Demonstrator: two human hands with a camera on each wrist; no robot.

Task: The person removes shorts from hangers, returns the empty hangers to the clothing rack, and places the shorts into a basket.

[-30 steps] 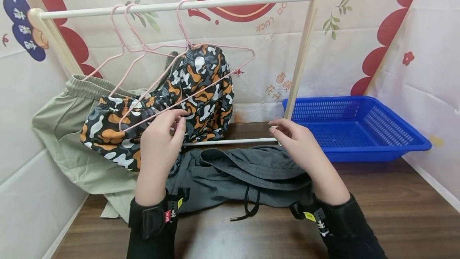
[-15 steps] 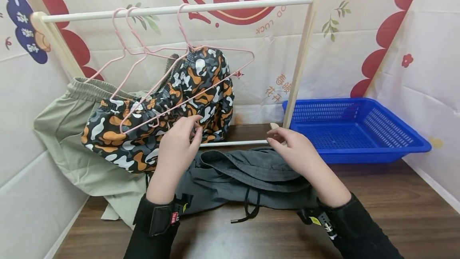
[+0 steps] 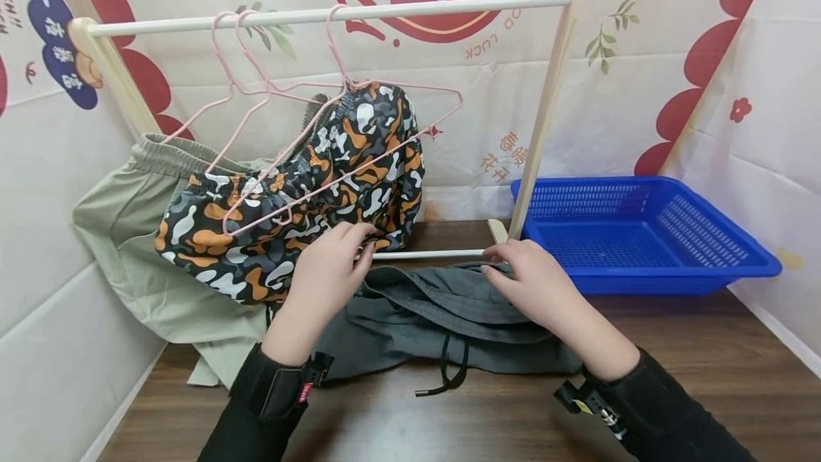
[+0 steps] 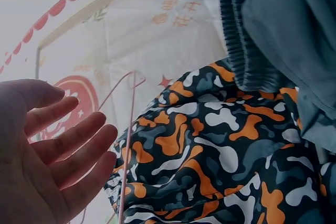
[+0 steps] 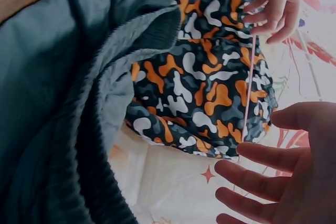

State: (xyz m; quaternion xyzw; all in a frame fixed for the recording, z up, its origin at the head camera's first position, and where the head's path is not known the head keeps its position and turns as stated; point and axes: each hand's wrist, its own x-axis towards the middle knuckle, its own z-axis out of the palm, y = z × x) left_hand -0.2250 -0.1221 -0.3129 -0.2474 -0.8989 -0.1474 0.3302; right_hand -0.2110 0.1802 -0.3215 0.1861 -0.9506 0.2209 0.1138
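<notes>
Both hands hover over a dark grey garment (image 3: 398, 348) with an elastic waistband and a black drawstring, spread on the table. My left hand (image 3: 327, 273) is above the garment's left part, fingers loosely bent around nothing. Over its right end is my right hand (image 3: 539, 284), also holding nothing, fingertips close to the waistband. The wrist views show the fingers of the left hand (image 4: 68, 150) and right hand (image 5: 283, 171) apart. Behind the left hand hangs a camouflage-patterned garment (image 3: 218, 234) in black, orange and white. A pink hanger (image 3: 340, 178) crosses in front of it.
A white rack bar (image 3: 449, 6) carries several pink hangers. Light green trousers (image 3: 115, 212) hang at the left, reaching the table. A blue basket (image 3: 667, 284) stands at the right, behind the rack's right post (image 3: 545, 113). A lower bar (image 3: 436, 254) runs behind the grey garment.
My left hand has moved right and down from the hanger toward the grey garment. My right hand has lowered toward its waistband. The head view has shifted slightly.
</notes>
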